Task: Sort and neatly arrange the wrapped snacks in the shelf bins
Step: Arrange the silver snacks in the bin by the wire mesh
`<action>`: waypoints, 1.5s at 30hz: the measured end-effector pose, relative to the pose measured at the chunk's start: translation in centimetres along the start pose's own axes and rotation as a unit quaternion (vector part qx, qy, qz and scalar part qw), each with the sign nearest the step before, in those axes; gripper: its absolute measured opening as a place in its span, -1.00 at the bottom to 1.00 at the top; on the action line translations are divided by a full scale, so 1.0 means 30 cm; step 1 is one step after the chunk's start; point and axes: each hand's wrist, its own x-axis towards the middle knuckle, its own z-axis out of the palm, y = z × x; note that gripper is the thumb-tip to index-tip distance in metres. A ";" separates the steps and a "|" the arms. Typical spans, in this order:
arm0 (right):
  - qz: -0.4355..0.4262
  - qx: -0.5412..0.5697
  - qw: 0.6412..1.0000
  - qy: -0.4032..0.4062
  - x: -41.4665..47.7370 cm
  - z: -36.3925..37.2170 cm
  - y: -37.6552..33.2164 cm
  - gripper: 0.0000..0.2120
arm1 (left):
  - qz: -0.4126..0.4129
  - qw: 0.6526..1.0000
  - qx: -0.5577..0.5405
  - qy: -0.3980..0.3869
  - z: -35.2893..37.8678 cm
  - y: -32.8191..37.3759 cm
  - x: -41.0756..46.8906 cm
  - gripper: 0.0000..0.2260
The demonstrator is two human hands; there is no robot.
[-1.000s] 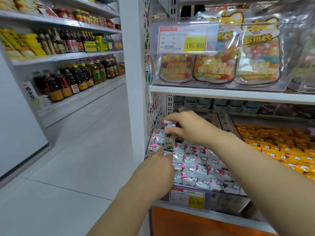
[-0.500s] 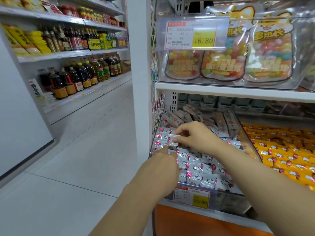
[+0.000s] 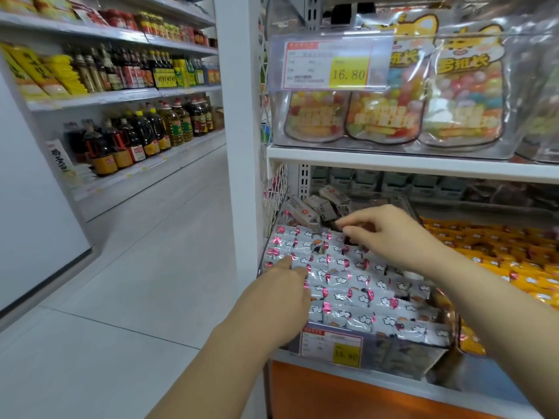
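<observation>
A clear shelf bin (image 3: 402, 358) holds rows of white snacks with pink ends (image 3: 341, 282). Grey wrapped snacks (image 3: 305, 211) are piled at its back. My left hand (image 3: 281, 288) rests at the bin's left edge, fingers stretched onto the white snacks and holding nothing. My right hand (image 3: 390, 234) hovers over the back half of the bin, with thumb and fingers pinched on a dark brown wrapped snack (image 3: 352, 239). One odd dark snack (image 3: 317, 246) lies among the white rows, left of my right fingertips.
A neighbouring bin of orange wrapped snacks (image 3: 499, 255) sits to the right. The shelf above (image 3: 393, 160) carries candy bags (image 3: 384, 116) close over my hands. A price tag (image 3: 332, 346) hangs on the bin front. The aisle floor (image 3: 136, 267) and bottle shelves (image 3: 136, 137) are on the left.
My right hand has set down the upright snack it was holding and moved back and right to a dark snack. My left hand stays at the bin's left edge. The view has come closer.
</observation>
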 end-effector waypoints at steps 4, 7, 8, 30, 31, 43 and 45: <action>0.093 -0.109 0.986 0.086 -0.050 -0.046 0.092 -0.79 | -0.002 0.995 0.062 0.074 0.008 0.044 0.031 -0.70; 0.119 -0.168 0.975 0.080 -0.061 -0.026 0.111 -0.77 | 0.015 0.993 0.075 0.091 0.015 0.094 0.064 -0.68; 0.113 -0.181 0.975 0.068 -0.058 -0.017 0.113 -0.75 | 0.027 0.994 0.063 0.088 0.024 0.110 0.078 -0.68; 0.052 0.055 0.989 0.128 -0.145 -0.068 0.178 -0.78 | 0.018 1.000 0.001 0.022 0.090 0.153 0.175 -0.55; 0.055 0.066 0.988 0.128 -0.153 -0.071 0.179 -0.80 | 0.015 1.000 -0.011 0.025 0.086 0.155 0.174 -0.55; 0.045 0.147 0.981 0.115 -0.182 -0.086 0.161 -0.87 | -0.007 0.902 -0.412 0.126 0.025 0.195 0.189 -0.66; 0.040 0.135 0.984 0.108 -0.183 -0.088 0.164 -0.79 | -0.015 0.878 -0.453 0.153 0.029 0.207 0.202 -0.70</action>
